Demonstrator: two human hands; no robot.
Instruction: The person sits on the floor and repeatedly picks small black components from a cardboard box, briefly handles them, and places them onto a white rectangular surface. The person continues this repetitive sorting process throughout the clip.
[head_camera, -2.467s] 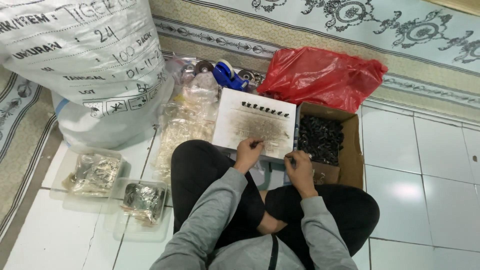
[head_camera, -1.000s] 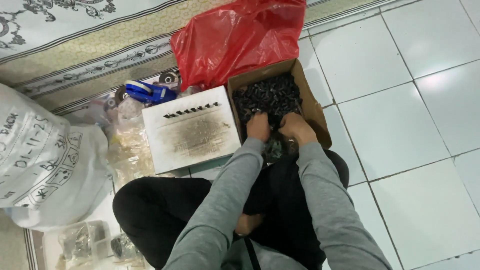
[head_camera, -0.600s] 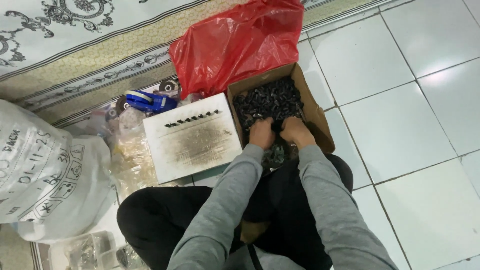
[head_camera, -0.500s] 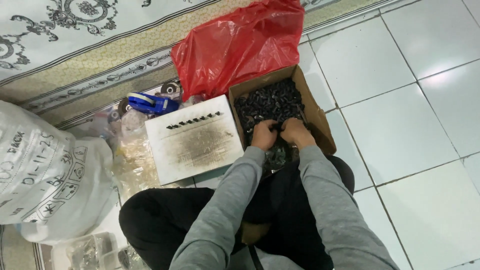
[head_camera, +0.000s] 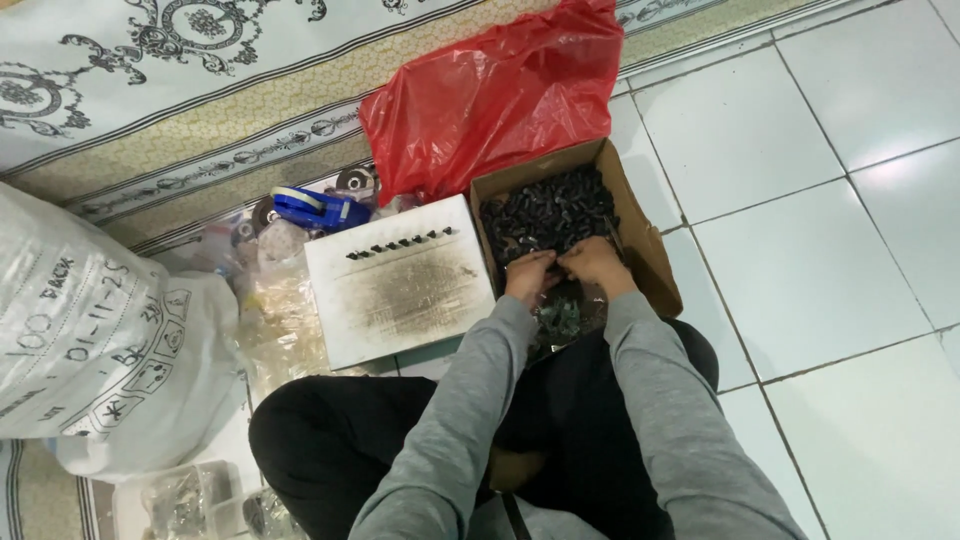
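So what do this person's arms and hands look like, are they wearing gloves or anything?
No gloves: the left hand and the right hand are both bare, with no rings or watch that I can make out. Both arms are covered down to the wrists by long, plain grey sleeves of a soft, sweatshirt-like fabric, loosely creased, without visible markings. A thin dark strap hangs at the chest.

even indoor light from above, bright overall, soft glare patches on white floor tiles (head_camera: 800, 270), sheen on red plastic bag (head_camera: 500, 90), weak shadows under cardboard box (head_camera: 650, 260), slight softness throughout, small dark parts unresolved, mild edge distortion
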